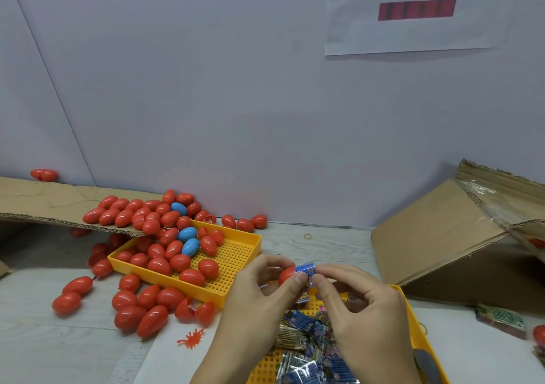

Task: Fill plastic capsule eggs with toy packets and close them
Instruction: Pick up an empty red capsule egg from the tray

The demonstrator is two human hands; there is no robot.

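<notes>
Fingers (299,280) of left hand (250,304) grasping red egg half (286,274); right hand (362,307) pinching rolled blue toy packet (306,268) at its mouth, above packet tray (418,321). Advised: keep packet rolled tight, push straight along egg axis. Packet long axis horizontal, pointing left into egg.

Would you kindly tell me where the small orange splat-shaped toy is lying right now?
In the head view, the splat toy lies on the table, lower centre-left, just below the loose red eggs and left of the left hand.
</notes>
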